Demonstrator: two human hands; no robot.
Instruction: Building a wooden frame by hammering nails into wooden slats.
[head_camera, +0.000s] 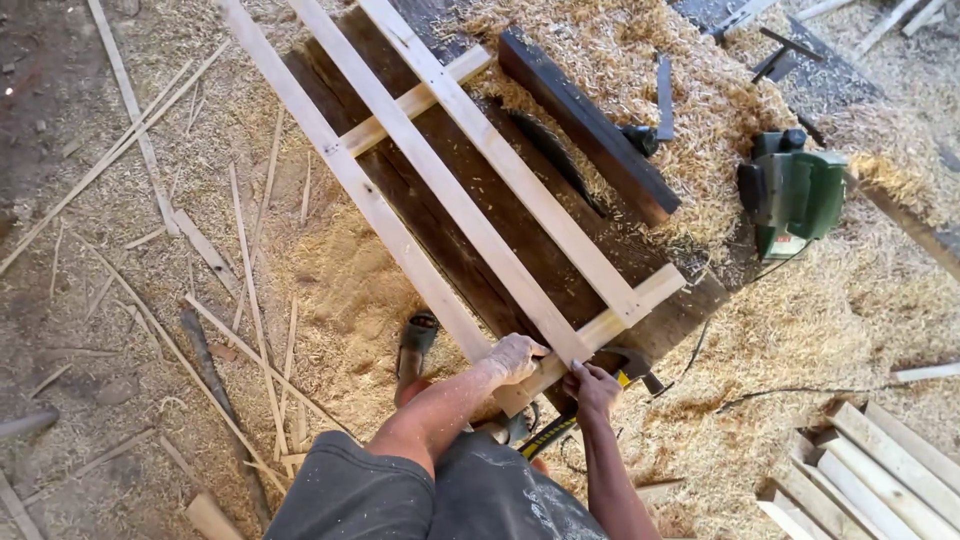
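Sawdust and pale wood shavings (330, 290) cover the ground all round, with thin offcut strips scattered from 8 to 10 o'clock. At centre a slatted wooden frame (450, 190) lies flat across a dark plank bench (520, 250): three long pale slats run from 11 o'clock down toward 5 o'clock, crossed by a far rail and a near cross-rail (610, 320). Left hand (515, 357), dusty, rests palm-down on the near end of the middle slat where it meets the cross-rail; fingers curled loosely over the wood, pressing rather than gripping. Right hand (592, 385) sits just beside it at 5 o'clock, fingertips pinched together against the rail's lower edge; whether they hold a nail is too small to tell. A hammer (630, 365) with a yellow-and-black handle lies partly under the frame, touching neither hand as far as can be seen. A green electric planer (795, 190) stands at 2 o'clock on the shavings, a dark beam (590, 125) at 1 o'clock, stacked pale battens (880, 480) at 4 o'clock, a sandalled foot (415, 340) at 7 o'clock below the frame. Judgement: the joint wants the left palm kept firmly down so slat and rail stay flush and square, right fingers kept low and clear of the striking line, and the slat end checked level with the rail edge.
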